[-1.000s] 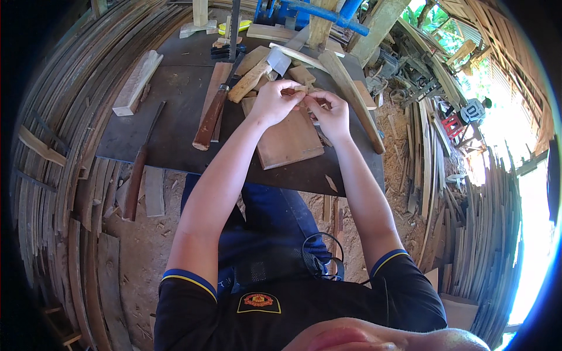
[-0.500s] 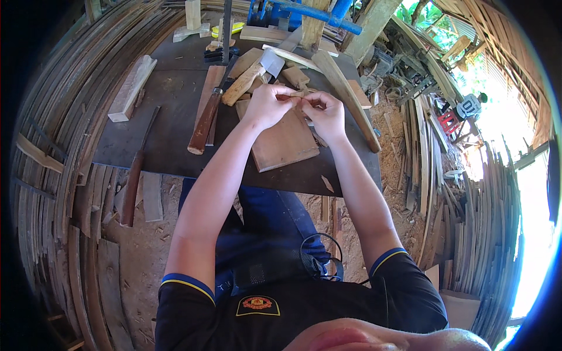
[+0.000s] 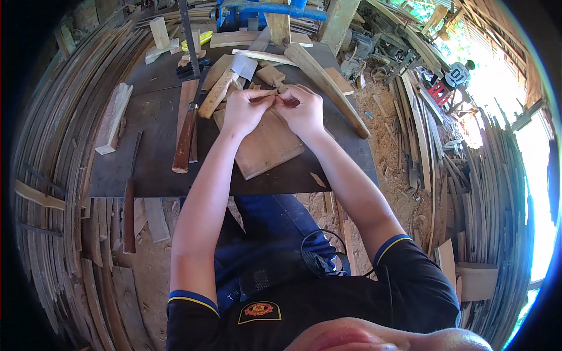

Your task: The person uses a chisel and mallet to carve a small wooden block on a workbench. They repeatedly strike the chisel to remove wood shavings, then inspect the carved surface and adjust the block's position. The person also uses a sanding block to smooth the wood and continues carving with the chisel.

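Note:
My left hand and my right hand meet over the middle of the bench, with thumbs and fingertips pinched together. Between them is a small, light-brown piece of wood, mostly hidden by the fingers. Beneath lies a flat rectangular wooden board. Just beyond my left hand rests a tool with a broad metal blade and a pale wooden handle. A small wood block sits behind the fingertips. Right of my right hand, a long wooden bar lies slantwise.
On the dark bench, left of my arms, lie a brown-handled tool and a whitish wood block. Another long-handled tool overhangs the front edge. A blue metal clamp or machine stands behind. A person sits far right.
The view has shifted, so the bench and its things appear further left. Both hands stay pinched together over the board, with the fingers slightly turned.

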Action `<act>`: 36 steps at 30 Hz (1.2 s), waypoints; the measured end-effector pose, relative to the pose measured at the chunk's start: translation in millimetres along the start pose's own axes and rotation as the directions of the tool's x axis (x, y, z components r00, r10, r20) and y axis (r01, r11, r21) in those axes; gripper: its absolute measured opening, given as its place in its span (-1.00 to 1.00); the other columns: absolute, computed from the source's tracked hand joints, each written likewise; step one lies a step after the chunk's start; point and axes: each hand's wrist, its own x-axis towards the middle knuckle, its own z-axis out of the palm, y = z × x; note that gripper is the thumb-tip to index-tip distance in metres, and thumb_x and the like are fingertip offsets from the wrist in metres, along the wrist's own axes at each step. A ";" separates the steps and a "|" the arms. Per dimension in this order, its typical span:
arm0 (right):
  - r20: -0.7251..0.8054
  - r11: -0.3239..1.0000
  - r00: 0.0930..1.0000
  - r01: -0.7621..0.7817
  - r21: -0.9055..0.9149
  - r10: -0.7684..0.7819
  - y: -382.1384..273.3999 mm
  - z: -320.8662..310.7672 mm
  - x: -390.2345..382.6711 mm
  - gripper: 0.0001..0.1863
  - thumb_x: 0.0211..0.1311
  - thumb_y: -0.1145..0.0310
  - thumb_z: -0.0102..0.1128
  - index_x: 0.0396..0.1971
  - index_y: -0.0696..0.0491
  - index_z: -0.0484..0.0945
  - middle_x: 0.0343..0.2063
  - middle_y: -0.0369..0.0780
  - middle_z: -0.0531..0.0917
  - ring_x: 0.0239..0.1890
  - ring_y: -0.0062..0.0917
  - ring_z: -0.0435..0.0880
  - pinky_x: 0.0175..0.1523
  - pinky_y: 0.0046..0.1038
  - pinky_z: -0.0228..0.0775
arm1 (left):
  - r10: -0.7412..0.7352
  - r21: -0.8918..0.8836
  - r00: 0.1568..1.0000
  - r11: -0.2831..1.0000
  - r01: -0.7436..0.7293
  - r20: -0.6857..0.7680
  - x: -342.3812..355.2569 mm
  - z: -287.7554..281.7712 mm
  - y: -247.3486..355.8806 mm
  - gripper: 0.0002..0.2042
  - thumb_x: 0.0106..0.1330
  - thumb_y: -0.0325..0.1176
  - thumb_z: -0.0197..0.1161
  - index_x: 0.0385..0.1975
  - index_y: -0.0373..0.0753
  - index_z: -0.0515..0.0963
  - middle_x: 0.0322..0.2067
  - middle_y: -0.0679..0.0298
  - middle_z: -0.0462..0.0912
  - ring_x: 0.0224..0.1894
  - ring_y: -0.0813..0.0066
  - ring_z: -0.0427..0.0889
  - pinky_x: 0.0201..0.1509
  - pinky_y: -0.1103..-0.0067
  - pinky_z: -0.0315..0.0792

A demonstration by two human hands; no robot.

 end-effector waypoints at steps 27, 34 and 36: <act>0.325 0.794 0.879 -0.462 0.396 0.349 13.3 -11.1 7.1 -0.86 0.31 0.41 0.30 -0.25 0.18 0.67 -0.46 -0.28 0.70 -0.41 -0.66 0.66 -0.31 -0.52 0.55 | -0.065 -0.231 0.994 0.969 0.084 0.091 0.3 0.4 6.6 -0.76 0.43 -0.42 0.28 0.02 -0.37 0.60 -0.19 0.19 0.73 -0.27 0.50 0.76 -0.20 0.61 0.69; 0.548 0.464 0.802 -0.589 0.661 0.238 12.9 -25.8 10.1 -0.84 0.39 0.34 0.30 -0.17 0.10 0.64 -0.41 -0.32 0.65 -0.37 -0.67 0.63 -0.30 -0.56 0.52 | -0.155 -0.424 0.967 0.876 0.230 0.204 -0.4 -5.6 14.8 -0.71 0.42 -0.32 0.32 0.03 -0.34 0.58 -0.17 0.24 0.70 -0.21 0.49 0.75 -0.16 0.59 0.69; 0.594 0.413 0.773 -0.627 0.661 0.223 9.1 -29.7 11.2 -0.83 0.39 0.33 0.30 -0.16 0.09 0.63 -0.43 -0.34 0.62 -0.40 -0.67 0.60 -0.30 -0.57 0.50 | -0.148 -0.475 0.957 0.843 0.254 0.250 -0.9 -8.2 15.1 -0.67 0.42 -0.29 0.33 0.07 -0.33 0.56 -0.16 0.24 0.67 -0.16 0.47 0.74 -0.13 0.58 0.68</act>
